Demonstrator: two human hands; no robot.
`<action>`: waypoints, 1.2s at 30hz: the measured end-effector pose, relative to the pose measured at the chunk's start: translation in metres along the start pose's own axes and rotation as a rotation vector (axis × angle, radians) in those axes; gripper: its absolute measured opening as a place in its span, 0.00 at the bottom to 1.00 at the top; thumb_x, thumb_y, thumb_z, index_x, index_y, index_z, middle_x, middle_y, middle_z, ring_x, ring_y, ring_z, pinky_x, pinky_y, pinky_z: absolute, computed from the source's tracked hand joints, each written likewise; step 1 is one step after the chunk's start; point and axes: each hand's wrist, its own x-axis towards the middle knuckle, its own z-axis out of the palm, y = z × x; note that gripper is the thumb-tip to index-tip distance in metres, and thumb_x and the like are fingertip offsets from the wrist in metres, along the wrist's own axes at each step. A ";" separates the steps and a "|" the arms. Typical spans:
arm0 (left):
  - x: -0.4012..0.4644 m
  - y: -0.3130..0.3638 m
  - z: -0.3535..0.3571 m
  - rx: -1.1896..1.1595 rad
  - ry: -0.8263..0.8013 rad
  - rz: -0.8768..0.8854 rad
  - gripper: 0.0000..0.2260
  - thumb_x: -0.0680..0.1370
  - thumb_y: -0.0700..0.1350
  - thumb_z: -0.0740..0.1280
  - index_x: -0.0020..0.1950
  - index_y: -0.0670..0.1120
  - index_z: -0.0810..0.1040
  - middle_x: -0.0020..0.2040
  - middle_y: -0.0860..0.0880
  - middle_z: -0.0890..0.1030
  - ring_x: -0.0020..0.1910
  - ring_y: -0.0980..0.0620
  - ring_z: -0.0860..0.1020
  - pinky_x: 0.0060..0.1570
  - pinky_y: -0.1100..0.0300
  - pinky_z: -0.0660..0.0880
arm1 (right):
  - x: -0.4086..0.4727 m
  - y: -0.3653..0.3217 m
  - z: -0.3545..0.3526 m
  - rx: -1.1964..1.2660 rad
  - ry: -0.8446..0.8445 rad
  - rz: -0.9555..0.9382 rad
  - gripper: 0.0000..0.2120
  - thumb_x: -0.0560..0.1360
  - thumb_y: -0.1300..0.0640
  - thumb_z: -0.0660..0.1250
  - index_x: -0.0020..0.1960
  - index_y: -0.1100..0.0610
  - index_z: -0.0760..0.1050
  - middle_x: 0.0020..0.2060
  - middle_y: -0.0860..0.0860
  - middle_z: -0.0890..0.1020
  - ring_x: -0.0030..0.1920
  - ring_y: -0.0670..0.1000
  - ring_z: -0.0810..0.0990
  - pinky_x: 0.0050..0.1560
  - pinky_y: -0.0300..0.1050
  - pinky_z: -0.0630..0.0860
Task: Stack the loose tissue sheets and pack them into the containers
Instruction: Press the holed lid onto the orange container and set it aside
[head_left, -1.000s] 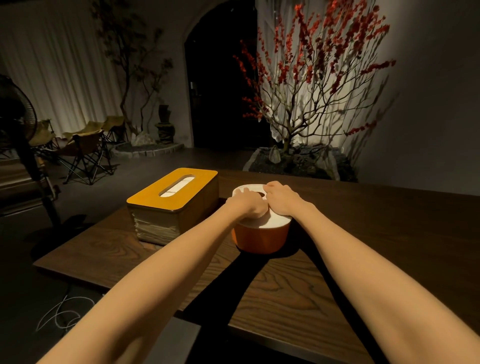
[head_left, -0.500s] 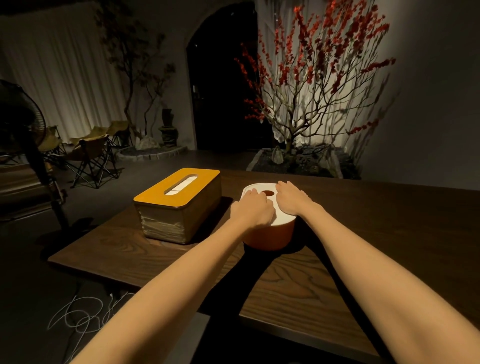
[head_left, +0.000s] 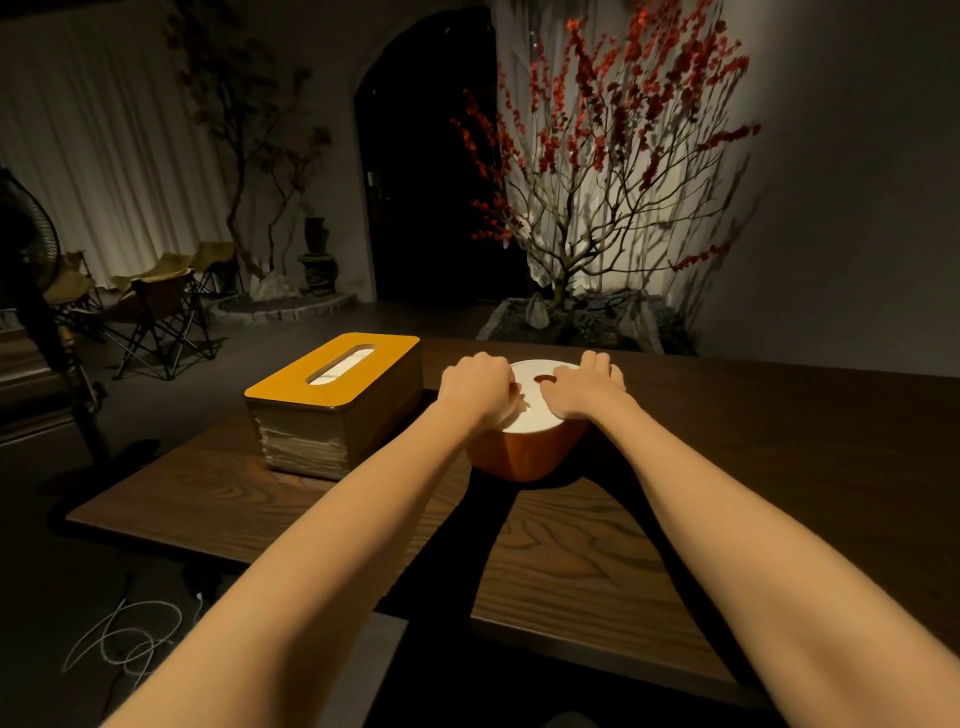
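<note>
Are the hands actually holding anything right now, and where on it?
Both hands sit on the white round lid of the orange tub: left hand at its left edge, right hand at its right. Whether fingers curl round the rim cannot be told.
</note>
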 end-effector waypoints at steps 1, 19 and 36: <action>0.001 0.004 -0.003 -0.004 -0.032 -0.017 0.17 0.81 0.54 0.59 0.60 0.44 0.80 0.55 0.44 0.81 0.53 0.42 0.78 0.52 0.50 0.76 | 0.000 0.003 -0.001 0.010 -0.005 -0.023 0.26 0.82 0.46 0.47 0.77 0.57 0.56 0.77 0.61 0.49 0.76 0.61 0.45 0.75 0.58 0.47; 0.001 0.027 0.020 -0.099 -0.259 -0.095 0.24 0.83 0.54 0.47 0.74 0.42 0.62 0.76 0.45 0.60 0.76 0.44 0.55 0.70 0.34 0.52 | -0.009 0.011 0.007 0.194 0.007 -0.029 0.20 0.81 0.57 0.48 0.72 0.56 0.60 0.73 0.59 0.60 0.74 0.63 0.54 0.73 0.64 0.49; -0.010 0.007 0.020 -0.194 0.244 -0.373 0.12 0.81 0.45 0.56 0.60 0.44 0.74 0.57 0.43 0.78 0.56 0.40 0.76 0.47 0.51 0.71 | -0.039 0.040 0.025 0.318 0.457 0.064 0.21 0.82 0.49 0.49 0.62 0.61 0.73 0.63 0.57 0.71 0.66 0.58 0.65 0.66 0.58 0.63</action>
